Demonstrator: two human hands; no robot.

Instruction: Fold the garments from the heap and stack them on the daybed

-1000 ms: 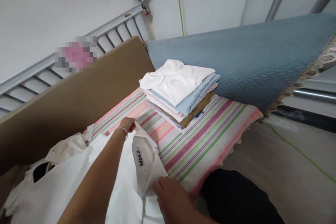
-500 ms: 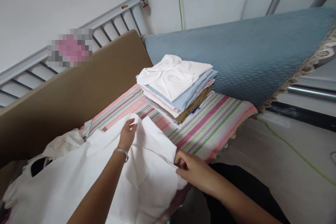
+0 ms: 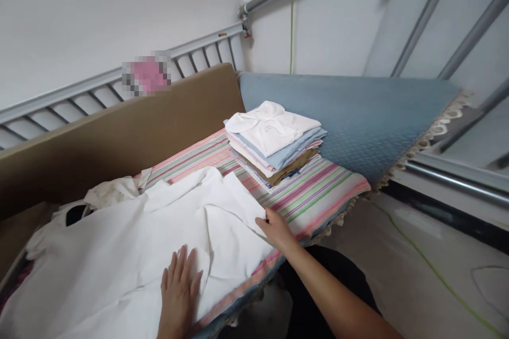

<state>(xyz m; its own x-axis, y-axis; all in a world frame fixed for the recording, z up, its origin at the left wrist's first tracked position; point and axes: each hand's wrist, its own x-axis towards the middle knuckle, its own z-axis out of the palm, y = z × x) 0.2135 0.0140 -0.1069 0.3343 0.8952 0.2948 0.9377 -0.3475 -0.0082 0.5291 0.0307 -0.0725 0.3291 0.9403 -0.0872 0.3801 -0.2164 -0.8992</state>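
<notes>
A white shirt [image 3: 127, 243] lies spread over the near part of the striped cover, its upper end creased and partly turned over. My left hand [image 3: 178, 286] rests flat on the shirt near its lower edge, fingers stretched out. At the shirt's right corner, my right hand [image 3: 276, 228] pinches the fabric between thumb and fingers. Beyond the shirt stands a stack of folded clothes [image 3: 278, 148], with a white tied-front piece on top and blue, pink and brown ones beneath.
The striped cover [image 3: 330, 185] has a lacy edge at the right. A brown board [image 3: 159, 127] runs along the back left, before a radiator [image 3: 191, 61]. A blue quilted backrest [image 3: 342, 116] stands behind the stack. Crumpled off-white cloth [image 3: 115, 190] lies at the left.
My left hand has left the shirt's upper edge, moved down toward me and flattened on the fabric. My right hand still holds the corner. The camera view has shifted.
</notes>
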